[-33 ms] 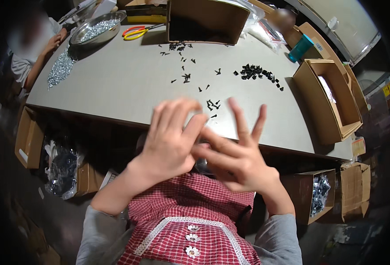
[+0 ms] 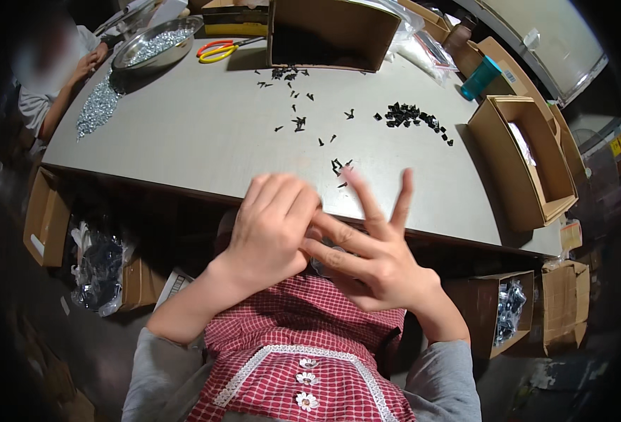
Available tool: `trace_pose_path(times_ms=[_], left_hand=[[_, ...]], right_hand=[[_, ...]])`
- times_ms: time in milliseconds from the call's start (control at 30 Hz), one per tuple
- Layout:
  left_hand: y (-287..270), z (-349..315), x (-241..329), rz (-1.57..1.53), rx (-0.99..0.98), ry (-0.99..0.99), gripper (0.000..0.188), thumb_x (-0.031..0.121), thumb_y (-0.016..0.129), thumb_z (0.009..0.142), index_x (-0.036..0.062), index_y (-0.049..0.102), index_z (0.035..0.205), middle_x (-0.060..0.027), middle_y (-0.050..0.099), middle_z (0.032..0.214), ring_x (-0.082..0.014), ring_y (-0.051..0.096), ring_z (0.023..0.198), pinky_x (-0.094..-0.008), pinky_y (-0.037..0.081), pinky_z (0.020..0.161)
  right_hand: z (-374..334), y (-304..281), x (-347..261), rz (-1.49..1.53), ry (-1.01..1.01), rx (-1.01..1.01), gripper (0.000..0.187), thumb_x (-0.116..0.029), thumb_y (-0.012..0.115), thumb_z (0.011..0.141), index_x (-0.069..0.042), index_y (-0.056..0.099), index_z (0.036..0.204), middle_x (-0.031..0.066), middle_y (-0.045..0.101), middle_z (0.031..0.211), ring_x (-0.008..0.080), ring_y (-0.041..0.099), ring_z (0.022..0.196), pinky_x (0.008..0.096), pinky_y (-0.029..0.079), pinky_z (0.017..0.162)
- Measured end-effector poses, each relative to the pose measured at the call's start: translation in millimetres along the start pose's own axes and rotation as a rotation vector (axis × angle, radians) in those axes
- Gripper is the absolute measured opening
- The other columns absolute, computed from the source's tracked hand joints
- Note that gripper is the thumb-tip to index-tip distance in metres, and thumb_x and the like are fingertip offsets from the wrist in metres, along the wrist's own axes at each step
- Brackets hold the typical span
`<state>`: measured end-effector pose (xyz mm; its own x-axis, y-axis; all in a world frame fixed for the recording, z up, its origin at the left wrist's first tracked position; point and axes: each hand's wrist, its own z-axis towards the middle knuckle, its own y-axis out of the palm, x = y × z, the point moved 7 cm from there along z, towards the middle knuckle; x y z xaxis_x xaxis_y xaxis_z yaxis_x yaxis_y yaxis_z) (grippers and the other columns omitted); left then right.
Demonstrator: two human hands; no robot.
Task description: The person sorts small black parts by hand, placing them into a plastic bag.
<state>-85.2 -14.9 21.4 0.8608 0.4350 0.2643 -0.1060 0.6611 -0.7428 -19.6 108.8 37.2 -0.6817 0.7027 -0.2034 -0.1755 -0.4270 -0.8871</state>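
My left hand (image 2: 271,228) is closed, its fingers curled together over the near edge of the table. Against its fingertips my right hand (image 2: 381,257) presses a pinch, with two other fingers stretched up and apart. Whatever lies between the two hands is hidden by the fingers. Just beyond them on the table is a small cluster of black screws (image 2: 337,167), partly behind a right fingertip. More black screws (image 2: 299,124) are scattered farther back. To the right lies a pile of small black square pieces (image 2: 405,114).
A cardboard box (image 2: 331,35) stands at the back, beside red-and-yellow-handled pliers (image 2: 219,50). At left are a metal bowl (image 2: 157,50) and a heap of silvery parts (image 2: 98,109), near another person's hand (image 2: 85,65). On the right stand a teal cup (image 2: 480,77) and an open carton (image 2: 514,162).
Both hands have come slightly down toward my body. My left fingers have drawn closer together, and the raised right fingers have shifted a little left.
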Motion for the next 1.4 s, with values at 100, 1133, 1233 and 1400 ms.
trace_pose_path(times_ms=[100,1133,1233,1400], left_hand=[[-1,-27,-16,-0.102,0.087,-0.229,0.024,0.005,0.080,0.077,0.0088,0.057,0.083,-0.0066,0.059,0.078,-0.0301,0.058,0.080,-0.0437,0.044,0.080],[196,-105,1,-0.862,-0.331,-0.728,0.049,0.032,0.083,0.088,0.0081,0.067,0.127,-0.0123,0.076,0.112,-0.0294,0.074,0.101,-0.0387,0.058,0.088],[204,-105,3,-0.946,-0.346,-0.728,0.052,0.030,0.083,0.088,0.0080,0.065,0.132,-0.0102,0.074,0.120,-0.0243,0.072,0.109,-0.0368,0.056,0.092],[206,-102,5,-1.026,-0.254,-0.774,0.058,0.020,0.086,0.085,0.0102,0.060,0.136,-0.0036,0.070,0.119,-0.0151,0.066,0.104,-0.0318,0.055,0.088]], right_hand=[[10,-1,22,0.119,-0.045,0.061,0.050,-0.007,0.067,0.072,-0.011,0.074,0.121,0.0086,0.067,0.139,0.0337,0.051,0.144,0.0720,0.001,0.125],[1,12,92,0.108,0.390,0.291,0.050,0.016,0.053,0.069,-0.004,0.074,0.110,0.0113,0.071,0.107,0.0292,0.064,0.097,0.0379,0.054,0.082],[1,13,91,0.082,0.367,0.266,0.051,0.016,0.053,0.069,-0.005,0.074,0.111,0.0112,0.071,0.107,0.0292,0.064,0.097,0.0378,0.054,0.082],[1,17,88,0.129,0.353,0.261,0.052,0.016,0.052,0.069,-0.005,0.074,0.112,0.0111,0.070,0.109,0.0299,0.063,0.100,0.0383,0.054,0.086]])
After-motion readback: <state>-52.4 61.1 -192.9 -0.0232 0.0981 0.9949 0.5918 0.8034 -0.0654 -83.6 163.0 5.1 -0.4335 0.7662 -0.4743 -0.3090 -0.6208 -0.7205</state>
